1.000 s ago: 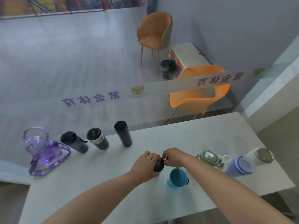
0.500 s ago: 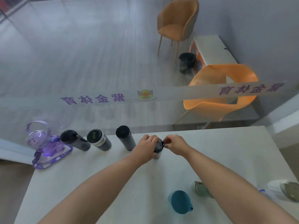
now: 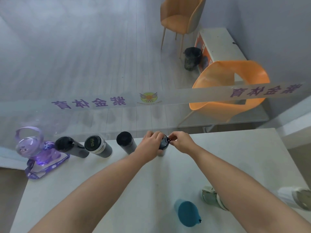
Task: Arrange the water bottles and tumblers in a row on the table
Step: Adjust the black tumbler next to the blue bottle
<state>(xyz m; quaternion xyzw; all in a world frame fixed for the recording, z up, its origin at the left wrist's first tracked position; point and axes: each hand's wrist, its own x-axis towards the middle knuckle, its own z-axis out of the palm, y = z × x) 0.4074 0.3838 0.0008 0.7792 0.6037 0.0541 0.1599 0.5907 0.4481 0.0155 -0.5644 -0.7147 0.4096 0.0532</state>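
1. The small dark tumbler (image 3: 162, 144) stands at the far edge of the white counter (image 3: 235, 157), just right of the black flask (image 3: 125, 142). Most of its body is hidden behind the left hand (image 3: 149, 145); only the dark lid and a sliver of pale base show.
2. The left hand's fingers are closed around the tumbler's side. The right hand (image 3: 180, 142) pinches a small tab at the lid's rim with closed fingertips.
3. The right forearm covers most of the green-lidded bottle (image 3: 208, 195) near the front edge. The white bottle (image 3: 296, 196) is cut off by the right border of the view, and its lid is blurred.
4. The teal tumbler (image 3: 187, 213) stands near the front edge, seen from above.
5. Compared with a second ago, the dark tumbler has gone from mid-counter, beside the teal one, to the back row; half a second ago it was already about there, and both hands keep their hold.
6. Left of the flask stand the silver-banded tumbler (image 3: 97, 146), whose gold lid lettering is too small to read, a dark bottle (image 3: 70, 147) with a spout, and the purple jug (image 3: 32, 148) with a strap.
7. The glass panel (image 3: 101, 73) behind the counter carries purple characters, mirrored, reading 紫金体育, twice, with a winged emblem between.
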